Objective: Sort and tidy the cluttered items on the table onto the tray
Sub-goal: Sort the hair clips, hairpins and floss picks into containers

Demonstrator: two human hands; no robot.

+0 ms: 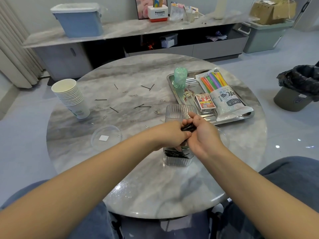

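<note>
Paper cups (71,99) stacked and tipped over at the far left of the marble table (138,183), then a clear round lid (106,137) lying flat just right of them. Scattered between those and the middle: loose black bobby pins (100,99) and silver paper clips (133,120), all pointing different ways, all up and to the left of the hands. Dead centre, left hand (170,135) curled, fingertips dipping into a ribbed clear box (177,156) already holding a pile of pins; right hand (201,131) closed round a black bundle of bobby pins (189,127), long axis running roughly left-right, sitting right above that box. Second ribbed clear container (180,112) just beyond the hands, looks empty but hard to say. Further right, metal tray (233,119) with a green roll of bags (180,77), a card deck (205,102) and a pack of coloured straws (222,94) on it. Probably just a short drop straight down for the bundle, then back out left for the strays, so left hand is the nearer one for those. Box itself not on the tray yet, tray lies up-right, closer to the right hand.
</note>
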